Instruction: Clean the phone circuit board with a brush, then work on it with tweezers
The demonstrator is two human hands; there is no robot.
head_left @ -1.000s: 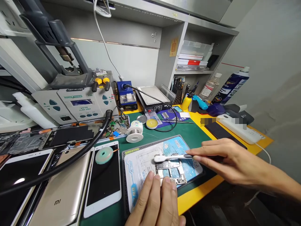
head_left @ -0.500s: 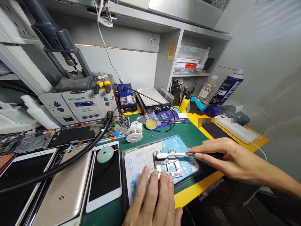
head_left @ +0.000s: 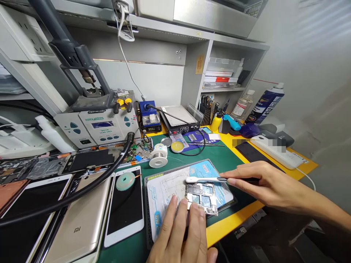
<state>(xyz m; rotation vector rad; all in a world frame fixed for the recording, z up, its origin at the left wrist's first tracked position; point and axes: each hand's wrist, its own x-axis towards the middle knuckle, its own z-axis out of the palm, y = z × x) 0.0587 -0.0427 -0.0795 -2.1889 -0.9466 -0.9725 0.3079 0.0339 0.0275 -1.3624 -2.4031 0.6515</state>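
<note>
Head view, sole view on file. The item under work, a silver-and-black circuit board with rectangular cut-outs [head_left: 201,197], lies on a blue-and-white printed pad with a dark perforated border [head_left: 172,182]. Directions are taken from the board's centre.

My right hand [head_left: 255,180], between 2 and 3 o'clock, is pinched tight on the dark grip of a slim white-headed brush [head_left: 204,179]. My left hand [head_left: 181,233], at 7 o'clock, has its fingers outstretched side by side; the tips rest at the board's near-left edge and appear to clasp nothing. The thumb is partly hidden; its contact cannot be told.

Change noted: half a second ago the brush head covered the board's upper-left area; now it lies along the far edge, at 11 o'clock. The board also sits slightly nearer me on the pad, towards 5 o'clock. In my judgement, the brushing now reaches the far margin, and fingertip pressure does not fully stop the board shifting. Bristle contact is hidden.

Adjacent: a white-framed phone with a black screen [head_left: 123,212] at 9 o'clock and a white-flanged solder spool [head_left: 158,161] between 10 and 11; both stand apart from the board.
</note>
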